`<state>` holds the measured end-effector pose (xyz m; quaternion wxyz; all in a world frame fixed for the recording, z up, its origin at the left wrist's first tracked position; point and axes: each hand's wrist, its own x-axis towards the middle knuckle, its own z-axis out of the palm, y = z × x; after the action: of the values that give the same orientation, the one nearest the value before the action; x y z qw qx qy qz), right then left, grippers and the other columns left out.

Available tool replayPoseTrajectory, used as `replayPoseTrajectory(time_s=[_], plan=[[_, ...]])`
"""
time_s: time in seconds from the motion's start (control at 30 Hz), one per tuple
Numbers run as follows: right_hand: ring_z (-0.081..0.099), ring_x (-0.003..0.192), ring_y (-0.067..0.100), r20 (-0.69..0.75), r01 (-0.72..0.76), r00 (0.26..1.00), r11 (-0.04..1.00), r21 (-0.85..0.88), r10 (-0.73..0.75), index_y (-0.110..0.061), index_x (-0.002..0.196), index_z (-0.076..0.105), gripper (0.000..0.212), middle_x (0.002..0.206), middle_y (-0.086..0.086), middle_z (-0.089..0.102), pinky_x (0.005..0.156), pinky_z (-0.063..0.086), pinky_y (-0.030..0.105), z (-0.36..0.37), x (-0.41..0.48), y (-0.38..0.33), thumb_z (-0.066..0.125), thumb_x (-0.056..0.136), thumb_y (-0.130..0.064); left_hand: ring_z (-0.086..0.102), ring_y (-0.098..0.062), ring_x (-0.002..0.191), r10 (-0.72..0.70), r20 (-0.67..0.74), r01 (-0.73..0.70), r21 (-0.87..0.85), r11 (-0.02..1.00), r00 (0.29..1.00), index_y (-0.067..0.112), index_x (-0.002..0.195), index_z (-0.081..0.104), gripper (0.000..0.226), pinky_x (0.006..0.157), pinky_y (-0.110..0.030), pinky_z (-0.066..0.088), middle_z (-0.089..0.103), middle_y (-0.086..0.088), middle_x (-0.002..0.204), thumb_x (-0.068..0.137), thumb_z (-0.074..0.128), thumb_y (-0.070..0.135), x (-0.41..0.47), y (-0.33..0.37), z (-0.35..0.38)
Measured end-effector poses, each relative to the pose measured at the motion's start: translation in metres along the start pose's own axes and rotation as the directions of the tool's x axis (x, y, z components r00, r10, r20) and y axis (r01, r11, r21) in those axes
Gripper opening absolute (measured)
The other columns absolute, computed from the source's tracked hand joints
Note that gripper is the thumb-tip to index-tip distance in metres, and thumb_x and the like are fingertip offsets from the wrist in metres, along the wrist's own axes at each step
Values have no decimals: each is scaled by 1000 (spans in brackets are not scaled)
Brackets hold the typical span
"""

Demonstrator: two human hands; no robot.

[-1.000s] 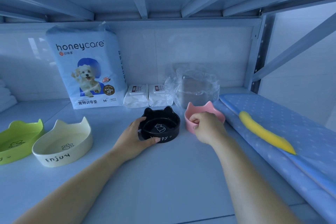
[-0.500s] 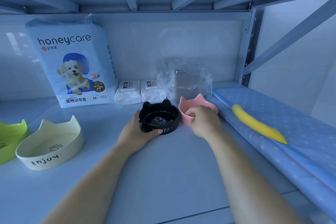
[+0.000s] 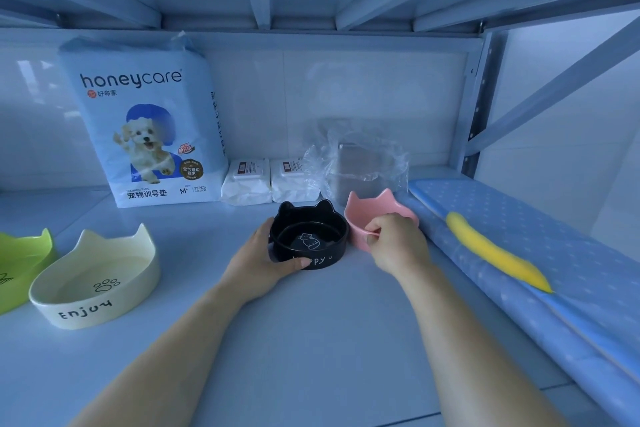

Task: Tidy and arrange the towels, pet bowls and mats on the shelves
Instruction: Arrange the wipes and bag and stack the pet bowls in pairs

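A black cat-eared pet bowl [image 3: 311, 236] stands on the white shelf [image 3: 311, 340] at centre. My left hand [image 3: 258, 263] grips its left and front wall, thumb on the front. Right beside it sits a pink cat-eared bowl [image 3: 370, 215]; my right hand [image 3: 398, 244] pinches its near rim, fingers curled over the edge. A cream bowl marked "Enjoy" [image 3: 97, 284] and a green bowl [image 3: 20, 263] stand at the left. A folded blue dotted mat [image 3: 554, 270] lies along the right side.
A tall honeycare training-pad pack [image 3: 145, 121] stands at the back left. Two white wipe packs [image 3: 270, 180] and a grey item in clear plastic wrap [image 3: 360, 166] sit behind the bowls. A yellow banana-shaped toy [image 3: 495, 253] lies on the mat. The shelf above hangs low overhead.
Both hands slid the black and pink bowls back toward the wall, close to the wipe packs and wrapped item. The grips stayed the same.
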<state>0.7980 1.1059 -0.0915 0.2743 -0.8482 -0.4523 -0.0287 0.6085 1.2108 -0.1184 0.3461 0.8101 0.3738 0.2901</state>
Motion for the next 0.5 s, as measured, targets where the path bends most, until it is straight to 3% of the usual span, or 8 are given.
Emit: replayPoseTrajectory(time_s=[0.2, 0.3, 0.37, 0.43, 0.5], plan=[[62, 87, 24, 49, -19, 999, 998, -61, 22, -12, 92, 67, 17, 92, 2, 70, 66, 48, 28, -3, 3, 2, 52, 84, -10, 55, -1, 109, 4, 25, -4, 2, 1000, 1000, 39, 121, 41, 70, 90, -27, 41, 58, 19, 117, 62, 78, 48, -1, 1, 1], [51, 73, 24, 67, -31, 997, 996, -88, 37, -11, 79, 60, 15, 73, 1, 59, 48, 30, 22, -8, 3, 1, 48, 87, -14, 53, 0, 109, 20, 25, -21, 18, 1000, 999, 41, 121, 39, 69, 88, -23, 39, 57, 21, 117, 65, 79, 45, -3, 5, 4], [45, 66, 23, 63, -76, 995, 997, -29, 78, -13, 73, 49, 15, 64, 1, 47, 43, 27, 20, -11, 2, -1, 46, 87, -16, 53, -1, 110, 32, 15, -32, 42, 999, 999, 40, 121, 40, 66, 81, -17, 38, 56, 22, 116, 67, 79, 43, -5, 8, 6], [43, 69, 22, 71, -97, 993, 995, 25, 95, -18, 74, 47, 14, 74, 1, 48, 56, 35, 17, -12, 3, -2, 49, 88, -19, 51, -5, 112, 31, -11, -30, 73, 997, 999, 35, 123, 40, 67, 72, -13, 35, 52, 24, 116, 68, 78, 43, -7, 13, 9], [42, 78, 21, 92, -88, 992, 996, 23, 85, -23, 73, 46, 17, 86, 1, 49, 69, 36, 21, -11, 3, -2, 51, 89, -20, 46, -8, 116, 8, -71, 1, 115, 993, 997, 24, 126, 39, 72, 73, -18, 33, 41, 22, 114, 69, 77, 44, -9, 19, 12]])
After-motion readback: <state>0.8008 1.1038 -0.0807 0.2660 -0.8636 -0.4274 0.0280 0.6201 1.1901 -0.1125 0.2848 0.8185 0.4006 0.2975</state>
